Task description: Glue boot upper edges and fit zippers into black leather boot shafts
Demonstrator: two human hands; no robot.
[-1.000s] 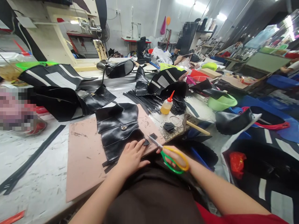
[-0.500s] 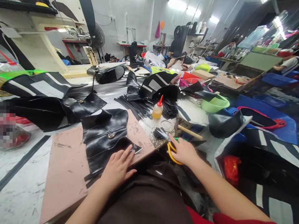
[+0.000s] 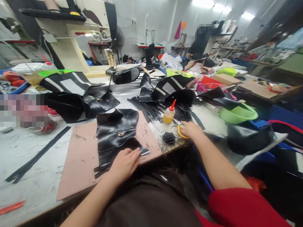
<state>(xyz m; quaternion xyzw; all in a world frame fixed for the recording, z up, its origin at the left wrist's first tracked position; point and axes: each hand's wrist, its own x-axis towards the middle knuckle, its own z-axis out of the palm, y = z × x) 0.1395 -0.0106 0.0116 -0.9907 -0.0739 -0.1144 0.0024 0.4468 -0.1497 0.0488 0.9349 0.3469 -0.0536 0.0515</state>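
Note:
My left hand [image 3: 124, 164] lies flat, fingers stretched out, on the near edge of a black leather piece with a brass stud [image 3: 118, 134] that rests on a pink cutting board [image 3: 80, 154]. My right hand [image 3: 193, 130] is out to the right on the worktable, curled over the yellow handles of the scissors [image 3: 181, 130], whose blades lie on the table. A glue bottle with a red nozzle [image 3: 169, 113] stands just beyond that hand. Small black scraps [image 3: 168, 137] lie between my two hands.
Black leather pieces [image 3: 78, 101], a bundle of black strips [image 3: 146, 108] and boot parts [image 3: 170, 85] crowd the table behind. A green bowl [image 3: 238, 114] sits at the right. A black strip [image 3: 38, 154] lies at the left. A person stands far back.
My right hand carried the scissors from near the leather piece out to the right and set them down by the glue bottle. My left hand stayed on the leather.

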